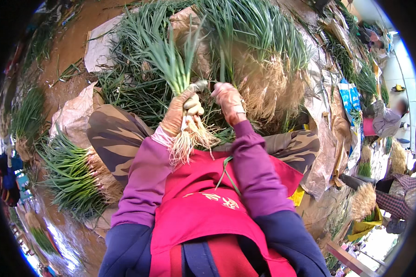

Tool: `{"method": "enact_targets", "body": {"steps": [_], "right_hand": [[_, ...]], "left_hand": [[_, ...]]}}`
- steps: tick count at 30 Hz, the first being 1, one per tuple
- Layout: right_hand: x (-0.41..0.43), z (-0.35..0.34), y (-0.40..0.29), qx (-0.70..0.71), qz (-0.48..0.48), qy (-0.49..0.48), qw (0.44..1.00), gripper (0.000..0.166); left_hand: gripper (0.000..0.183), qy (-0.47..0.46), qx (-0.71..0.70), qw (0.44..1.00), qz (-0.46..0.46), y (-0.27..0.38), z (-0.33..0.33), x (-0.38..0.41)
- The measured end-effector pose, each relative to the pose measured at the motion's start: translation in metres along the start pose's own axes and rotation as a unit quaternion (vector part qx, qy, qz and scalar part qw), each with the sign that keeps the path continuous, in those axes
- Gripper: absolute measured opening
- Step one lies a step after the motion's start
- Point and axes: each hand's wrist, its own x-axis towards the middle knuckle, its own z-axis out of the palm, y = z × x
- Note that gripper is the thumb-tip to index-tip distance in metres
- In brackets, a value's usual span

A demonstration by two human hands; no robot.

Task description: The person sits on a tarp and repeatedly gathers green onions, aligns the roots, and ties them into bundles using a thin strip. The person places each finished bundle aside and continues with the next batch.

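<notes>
My left hand point(184, 110), with pale coverings on its fingers, grips a small bunch of green garlic point(176, 74) around its stems. The leaves fan out above the fist, and the bunch's stringy pale roots point(188, 140) hang below it over my apron. Just right of the bunch is my right hand point(228, 100), its fingers bent and blurred; whether it pinches a leaf cannot be made out. Beyond both hands lies a large heap of green garlic point(253, 27), with tangled brown roots point(268, 86) facing me on the right.
Trimmed leaves point(135, 93) litter the space before my camouflage-clad knees. At my left, bundled green garlic point(74, 173) rests by a woven sack point(77, 116). Brown sheeting point(322, 138) spreads on the right. Another person point(384, 119) sits farther right among more bundles.
</notes>
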Motion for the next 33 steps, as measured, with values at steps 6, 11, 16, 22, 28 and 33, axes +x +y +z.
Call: {"method": "enact_targets", "body": {"steps": [6,11,16,22,28,33], "right_hand": [[-0.017,-0.084,-0.018,0.027,0.173,-0.05,0.983,0.026],[-0.026,-0.051,0.022,0.245,0.267,-0.12,0.924,0.019],[-0.049,-0.056,-0.043,0.145,0.03,-0.182,0.972,0.022],[0.006,-0.076,-0.077,0.495,0.249,-0.071,0.829,0.03],[0.016,-0.021,-0.075,0.307,0.181,0.09,0.93,0.018],[0.011,-0.05,-0.044,0.763,0.266,0.224,0.546,0.017]], "left_hand": [[0.02,0.123,0.092,0.985,0.083,-0.001,-0.005,0.007],[0.024,0.166,0.138,0.976,-0.037,-0.017,-0.03,0.019],[0.026,0.142,0.169,0.973,-0.068,-0.025,-0.018,0.02],[0.023,0.1,0.109,0.98,-0.137,-0.024,-0.026,0.019],[0.015,0.236,0.072,0.968,-0.047,-0.027,-0.026,0.024],[0.027,-0.055,-0.119,0.991,-0.002,-0.006,-0.012,0.007]]}}
